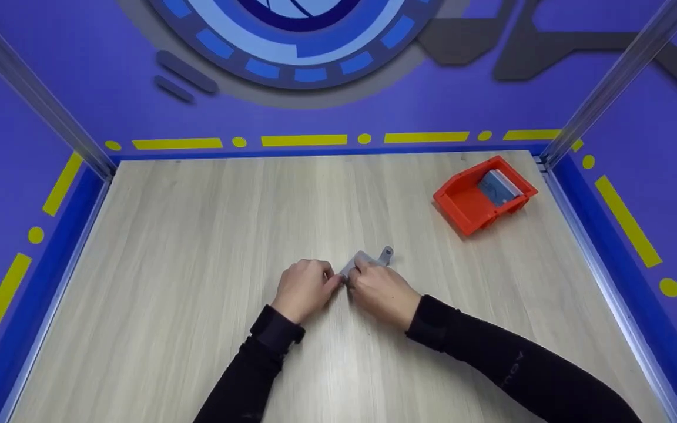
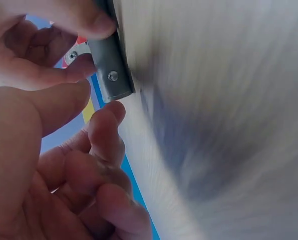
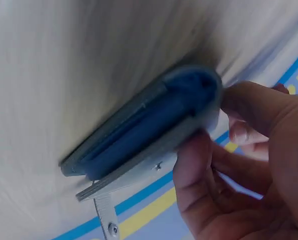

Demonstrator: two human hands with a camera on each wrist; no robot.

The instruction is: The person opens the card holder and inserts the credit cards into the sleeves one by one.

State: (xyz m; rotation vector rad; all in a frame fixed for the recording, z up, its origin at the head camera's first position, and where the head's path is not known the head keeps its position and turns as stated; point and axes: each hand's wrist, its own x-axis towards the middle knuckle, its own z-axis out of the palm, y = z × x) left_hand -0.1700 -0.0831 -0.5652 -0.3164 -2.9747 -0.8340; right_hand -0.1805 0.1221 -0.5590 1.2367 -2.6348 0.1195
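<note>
A small grey case (image 1: 357, 262) with a snap strap (image 1: 386, 255) stands at the middle of the table. My right hand (image 1: 382, 292) pinches its near end between thumb and fingers. In the right wrist view the folded case (image 3: 138, 135) shows a blue inside, and its strap hangs from one side. Close to the case's near corner is my left hand (image 1: 305, 289), fingers loosely bent. The left wrist view shows its thumb and index finger (image 2: 104, 125) by the end of the case (image 2: 108, 65), a gap between them; whether they touch it is unclear.
A red bin (image 1: 462, 202) stands at the back right of the wooden table (image 1: 197, 223), holding a grey-blue item (image 1: 498, 188) with a white edge. Blue-purple panels (image 1: 327, 117) enclose the back and sides.
</note>
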